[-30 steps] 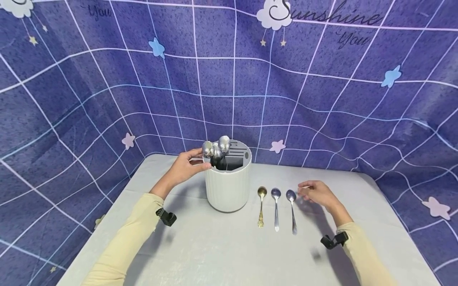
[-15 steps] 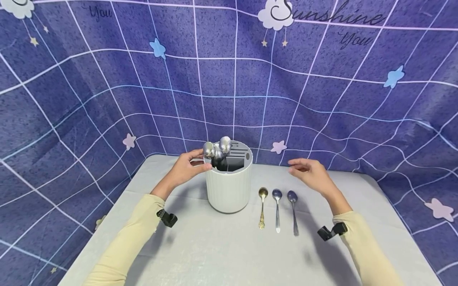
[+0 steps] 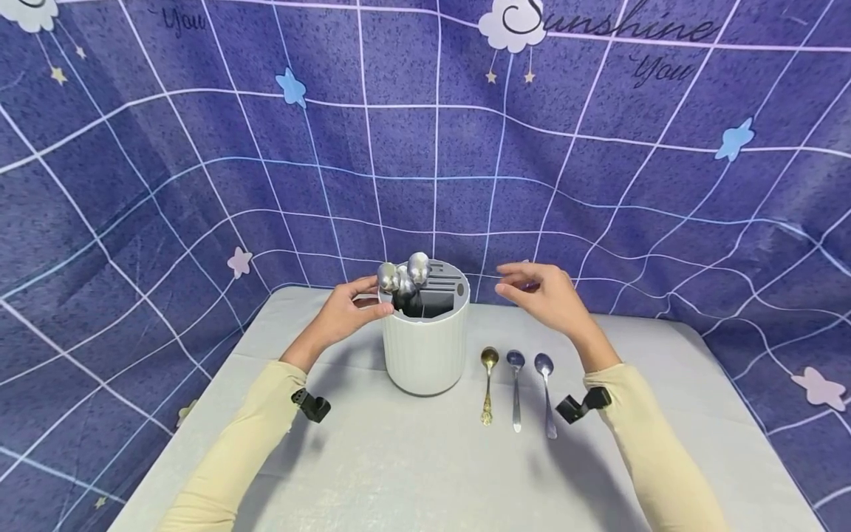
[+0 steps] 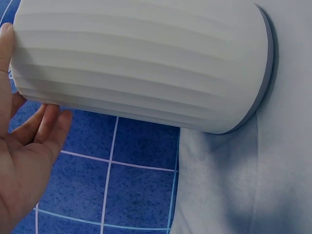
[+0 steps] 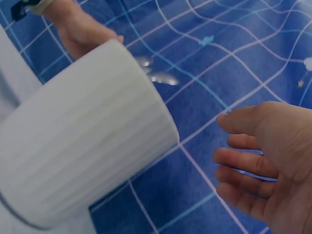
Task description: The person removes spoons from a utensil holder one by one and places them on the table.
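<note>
A white ribbed utensil holder (image 3: pixel 424 355) stands upright on the table, its grey top divided into slots and a larger opening. Several silver spoons (image 3: pixel 418 269) poke out of its left part, bowls up. My left hand (image 3: pixel 347 312) holds the holder at its upper left side, thumb by the front rim and fingers farther back. Empty, my right hand (image 3: pixel 541 294) hovers right of the holder with loosely bent fingers, apart from it. Below that hand lie a gold spoon (image 3: pixel 487 384), a silver spoon (image 3: pixel 515 388) and another silver spoon (image 3: pixel 547 391), side by side with bowls away from me.
The light grey cloth-covered table (image 3: pixel 399 465) reaches back to a purple grid-patterned curtain (image 3: pixel 425 148), which hangs close behind the holder and along both sides. A small black camera is strapped to each wrist.
My right hand has risen from beside the rightmost spoon and moved left toward the holder's top. The left hand, holder and spoons stay where they were.
</note>
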Available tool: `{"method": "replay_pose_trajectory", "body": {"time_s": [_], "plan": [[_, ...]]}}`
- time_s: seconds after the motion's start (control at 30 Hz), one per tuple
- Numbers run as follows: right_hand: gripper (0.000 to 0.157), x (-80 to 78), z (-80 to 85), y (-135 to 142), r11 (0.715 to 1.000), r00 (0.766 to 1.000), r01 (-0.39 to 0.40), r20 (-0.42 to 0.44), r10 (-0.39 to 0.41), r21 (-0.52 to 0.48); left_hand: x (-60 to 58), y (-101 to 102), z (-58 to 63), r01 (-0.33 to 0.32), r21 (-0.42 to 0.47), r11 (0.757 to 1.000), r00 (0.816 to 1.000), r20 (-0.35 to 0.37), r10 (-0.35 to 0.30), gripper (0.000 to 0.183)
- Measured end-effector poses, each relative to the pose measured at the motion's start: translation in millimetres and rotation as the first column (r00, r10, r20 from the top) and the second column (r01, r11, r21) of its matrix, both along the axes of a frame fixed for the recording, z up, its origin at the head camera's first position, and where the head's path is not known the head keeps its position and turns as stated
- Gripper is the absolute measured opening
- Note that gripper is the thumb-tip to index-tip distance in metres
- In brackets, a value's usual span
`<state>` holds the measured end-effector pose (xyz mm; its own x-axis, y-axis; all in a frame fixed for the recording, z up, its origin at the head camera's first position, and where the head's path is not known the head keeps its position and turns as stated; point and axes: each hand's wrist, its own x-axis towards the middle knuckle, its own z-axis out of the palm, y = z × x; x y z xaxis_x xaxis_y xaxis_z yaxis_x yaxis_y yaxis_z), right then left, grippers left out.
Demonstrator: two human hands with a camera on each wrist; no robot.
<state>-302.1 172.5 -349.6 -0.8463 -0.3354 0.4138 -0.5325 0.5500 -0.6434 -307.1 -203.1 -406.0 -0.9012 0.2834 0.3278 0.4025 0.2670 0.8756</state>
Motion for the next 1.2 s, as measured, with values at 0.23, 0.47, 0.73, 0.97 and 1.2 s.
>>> {"method": "replay_pose_trajectory", "body": {"time_s": [0.23, 0.47, 0.73, 0.97, 1.2], "plan": [[0.035, -8.8, 16.6, -28.7, 0.992, 0.994, -0.113, -0.004, 0.113, -0.060, 0.5, -0.1, 0.6, -0.003, 0.001, 1.000, 1.000, 0.007, 0.003, 0.062], [0.038, -18.3, 20.5, -56.9, 0.986, 0.989, -0.148, 0.007, 0.149, -0.077, 0.1, -1.2, -0.7, -0.005, -0.004, 1.000, 1.000, 0.020, 0.005, 0.061], [0.040, -29.3, 20.2, -82.5, 0.980, 0.986, -0.164, 0.016, 0.167, -0.110, -1.1, -1.3, -0.1, 0.003, -0.004, 1.000, 1.000, 0.005, -0.003, 0.061], [0.040, -40.9, 14.9, -97.3, 0.981, 0.987, -0.148, 0.051, 0.155, -0.129, -1.8, -0.7, 1.2, 0.003, -0.007, 1.000, 1.000, -0.011, -0.004, 0.061], [0.038, -42.8, 7.8, -106.6, 0.985, 0.985, -0.151, 0.067, 0.157, -0.082, 0.8, -1.1, 1.0, 0.003, -0.003, 1.000, 1.000, 0.010, -0.003, 0.063]]}}
